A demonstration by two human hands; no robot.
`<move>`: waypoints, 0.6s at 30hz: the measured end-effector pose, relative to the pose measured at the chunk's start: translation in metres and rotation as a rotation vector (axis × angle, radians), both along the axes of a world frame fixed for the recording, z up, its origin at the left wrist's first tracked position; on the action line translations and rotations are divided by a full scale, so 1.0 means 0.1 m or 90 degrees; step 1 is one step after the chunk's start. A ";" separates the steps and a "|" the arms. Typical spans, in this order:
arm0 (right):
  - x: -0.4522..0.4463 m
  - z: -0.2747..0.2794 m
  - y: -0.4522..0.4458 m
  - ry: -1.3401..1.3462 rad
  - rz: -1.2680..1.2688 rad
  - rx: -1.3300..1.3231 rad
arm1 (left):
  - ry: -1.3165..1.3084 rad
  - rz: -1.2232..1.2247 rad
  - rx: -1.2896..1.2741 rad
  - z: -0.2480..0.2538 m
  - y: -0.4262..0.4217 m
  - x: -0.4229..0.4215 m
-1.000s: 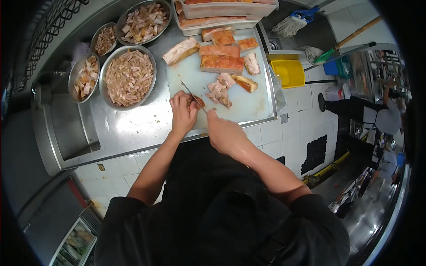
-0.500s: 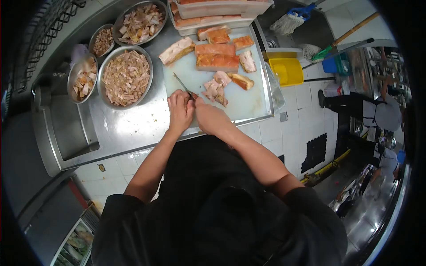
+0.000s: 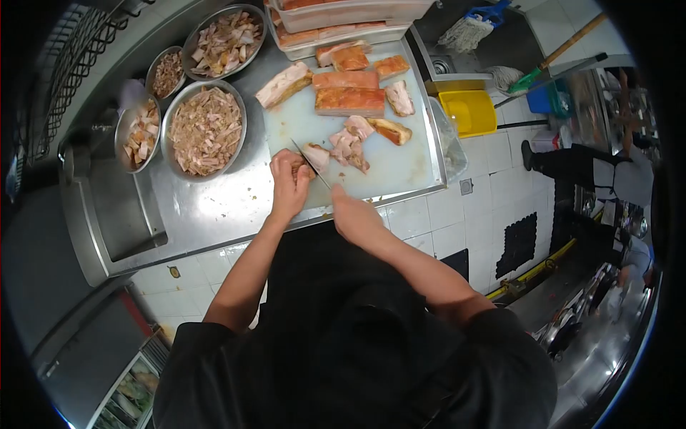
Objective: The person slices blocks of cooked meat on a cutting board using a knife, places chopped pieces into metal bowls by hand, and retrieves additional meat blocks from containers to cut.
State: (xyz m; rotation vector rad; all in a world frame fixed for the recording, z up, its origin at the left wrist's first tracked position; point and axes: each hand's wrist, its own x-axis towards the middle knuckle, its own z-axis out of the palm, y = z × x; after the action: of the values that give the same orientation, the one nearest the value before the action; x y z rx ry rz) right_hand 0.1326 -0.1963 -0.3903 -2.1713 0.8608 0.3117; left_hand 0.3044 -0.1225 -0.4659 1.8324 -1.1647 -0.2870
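Note:
My right hand [image 3: 355,216] is closed round the handle of a knife [image 3: 312,166], its thin blade slanting up and left. Fingers curled, my left hand [image 3: 288,179] presses a chunk of roasted pork [image 3: 314,156] against the white cutting board [image 3: 400,168]. The blade lies at this chunk, close by the left fingertips; part of the meat is hidden under that hand. To the right of the blade are pale pork slices [image 3: 350,146] and a browned piece [image 3: 390,131]. Larger skin-on pork slabs [image 3: 350,101] rest farther up the board.
Metal bowls at left hold chopped meat, the largest bowl [image 3: 244,136] nearest the board. Plastic tubs [image 3: 400,32] with more slabs stand behind. A sink basin [image 3: 132,222] is at left. On the right are a yellow bucket [image 3: 468,114], mops and another person [image 3: 622,175].
My right hand has moved right and slightly down, drawing the knife away from my left hand. The pale face of the pork chunk now shows beside the blade. The view has shifted slightly.

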 end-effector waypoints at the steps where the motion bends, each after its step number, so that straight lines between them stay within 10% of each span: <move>1: 0.04 -0.13 0.00 0.000 -0.007 0.003 | 0.000 -0.007 0.003 0.01 0.03 0.00; 13: -0.32 -0.14 -0.50 0.015 -0.023 -0.059 | 0.267 0.225 0.170 0.38 0.24 -0.09; 18: -0.38 -0.15 -0.43 -0.027 0.017 -0.064 | 0.702 0.196 -0.049 0.40 0.33 -0.01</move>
State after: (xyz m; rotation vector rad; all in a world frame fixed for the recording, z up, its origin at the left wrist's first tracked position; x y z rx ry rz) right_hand 0.0945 -0.2397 -0.4055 -2.2754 0.8401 0.2384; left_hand 0.3029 -0.0898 -0.4255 1.3858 -0.1223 -0.9038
